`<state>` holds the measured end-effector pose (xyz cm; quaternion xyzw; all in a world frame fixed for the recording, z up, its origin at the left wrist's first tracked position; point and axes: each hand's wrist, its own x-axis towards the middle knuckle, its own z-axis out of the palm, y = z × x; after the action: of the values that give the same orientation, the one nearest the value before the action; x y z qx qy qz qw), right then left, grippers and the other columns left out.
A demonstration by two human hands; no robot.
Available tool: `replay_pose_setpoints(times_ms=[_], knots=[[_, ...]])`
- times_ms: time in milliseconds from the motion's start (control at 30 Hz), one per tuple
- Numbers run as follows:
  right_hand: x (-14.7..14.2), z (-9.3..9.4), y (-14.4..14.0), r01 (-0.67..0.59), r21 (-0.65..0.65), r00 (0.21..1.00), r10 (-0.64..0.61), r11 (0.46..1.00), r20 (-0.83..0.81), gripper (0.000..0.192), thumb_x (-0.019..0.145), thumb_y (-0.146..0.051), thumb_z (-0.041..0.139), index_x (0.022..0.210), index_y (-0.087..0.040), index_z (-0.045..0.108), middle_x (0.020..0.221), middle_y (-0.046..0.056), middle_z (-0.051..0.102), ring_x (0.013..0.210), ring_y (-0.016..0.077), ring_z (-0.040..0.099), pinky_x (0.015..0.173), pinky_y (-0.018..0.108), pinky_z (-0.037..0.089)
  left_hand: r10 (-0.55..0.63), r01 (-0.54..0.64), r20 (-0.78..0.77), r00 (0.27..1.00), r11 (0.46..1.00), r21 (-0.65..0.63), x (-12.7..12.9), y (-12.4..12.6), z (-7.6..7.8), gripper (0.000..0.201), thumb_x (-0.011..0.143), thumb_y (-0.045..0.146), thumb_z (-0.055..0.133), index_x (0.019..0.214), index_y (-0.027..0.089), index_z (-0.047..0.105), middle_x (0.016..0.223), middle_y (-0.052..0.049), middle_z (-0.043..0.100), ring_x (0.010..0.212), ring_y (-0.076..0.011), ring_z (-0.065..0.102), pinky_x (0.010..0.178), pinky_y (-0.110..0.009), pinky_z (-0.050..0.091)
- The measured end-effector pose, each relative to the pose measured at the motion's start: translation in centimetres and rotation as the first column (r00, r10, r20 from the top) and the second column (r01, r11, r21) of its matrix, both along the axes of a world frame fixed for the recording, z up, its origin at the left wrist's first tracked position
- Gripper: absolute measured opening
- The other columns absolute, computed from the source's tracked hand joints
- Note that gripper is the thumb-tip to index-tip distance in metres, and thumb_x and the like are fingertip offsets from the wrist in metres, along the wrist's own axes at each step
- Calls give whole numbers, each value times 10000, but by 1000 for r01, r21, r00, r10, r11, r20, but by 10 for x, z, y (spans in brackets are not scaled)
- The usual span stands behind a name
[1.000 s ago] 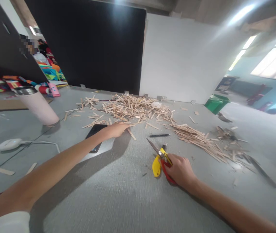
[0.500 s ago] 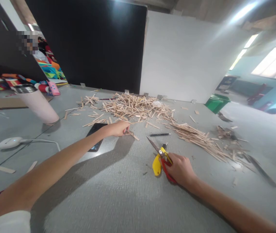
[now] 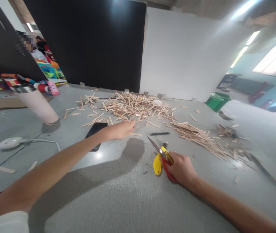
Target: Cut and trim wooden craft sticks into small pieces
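Gripping scissors (image 3: 160, 154), right hand (image 3: 180, 168) rests.

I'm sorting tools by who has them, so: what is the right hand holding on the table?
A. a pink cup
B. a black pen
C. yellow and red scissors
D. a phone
C: the right hand has its grip on the handles of the scissors, whose blades point up toward the pen, which lies untouched.

Readable text: none anywhere in view.
Scissors (image 3: 160, 155): no legible brand or marking.
Phone (image 3: 94, 131): screen dark, nothing to read.
Cup (image 3: 37, 103): plain, no label.
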<state>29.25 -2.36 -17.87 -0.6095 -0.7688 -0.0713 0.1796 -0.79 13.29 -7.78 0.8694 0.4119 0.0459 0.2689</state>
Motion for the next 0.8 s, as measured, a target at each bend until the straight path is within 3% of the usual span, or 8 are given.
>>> replay_pose_setpoints(times_ms=[67, 133, 167, 233, 300, 467, 800], knots=[[0, 0, 0, 2, -4, 1000, -2, 1000, -7, 289, 984, -331, 575, 720, -215, 603, 646, 21, 680, 524, 157, 548, 565, 313, 235, -18, 23, 127, 992, 999, -43, 3, -18, 13, 200, 1148, 353, 377, 1208, 191, 477, 1019, -101, 733, 817, -182, 733, 682, -297, 580], [0, 0, -1, 1, -11, 1000, -1, 1000, -14, 303, 992, -350, 569, 723, -215, 606, 651, 20, 680, 528, 156, 545, 569, 311, 240, -26, 48, 234, 972, 995, -92, 6, -40, 25, 158, 1155, 357, 327, 1247, 235, 367, 1004, -60, 745, 788, -167, 765, 689, -283, 608], [0, 0, -1, 1, -13, 1000, -1, 1000, -18, 304, 993, -352, 568, 725, -214, 609, 654, 20, 681, 531, 156, 545, 572, 311, 242, -17, 57, 299, 954, 990, -125, 8, -52, 31, 151, 1148, 344, 359, 1263, 251, 332, 993, -37, 745, 798, -166, 782, 719, -286, 632], [0, 0, -2, 2, -19, 1000, -2, 1000, -23, 303, 993, -353, 569, 729, -212, 614, 660, 22, 682, 538, 157, 548, 577, 312, 241, 67, 73, 525, 849, 968, -242, 11, -76, 41, 315, 1076, 296, 571, 1292, 268, 343, 930, 2, 734, 786, -192, 803, 745, -322, 670], [0, 0, -2, 4, -22, 1000, -4, 1000, -27, 301, 995, -354, 570, 735, -210, 619, 666, 27, 685, 542, 159, 551, 580, 316, 236, 116, 93, 616, 780, 950, -297, 13, -98, 51, 394, 1046, 266, 640, 1335, 272, 373, 935, 1, 733, 833, -218, 816, 751, -347, 697], [-1, -1, -1, 11, -29, 999, -12, 1000, -43, 276, 982, -335, 568, 739, -213, 620, 669, 32, 687, 545, 164, 552, 582, 323, 232, 161, 133, 674, 721, 923, -362, 12, -129, 62, 425, 1033, 239, 665, 1368, 252, 405, 981, -36, 753, 857, -231, 824, 744, -339, 715], [-3, 4, -2, 21, -109, 985, -39, 994, -167, 249, 941, -331, 569, 719, -217, 573, 687, 49, 663, 569, 172, 486, 596, 337, 217, 149, 121, 671, 727, 933, -338, 13, -145, 64, 177, 1062, 283, 641, 1210, 241, 552, 911, -7, 724, 815, -186, 794, 698, -273, 695]])
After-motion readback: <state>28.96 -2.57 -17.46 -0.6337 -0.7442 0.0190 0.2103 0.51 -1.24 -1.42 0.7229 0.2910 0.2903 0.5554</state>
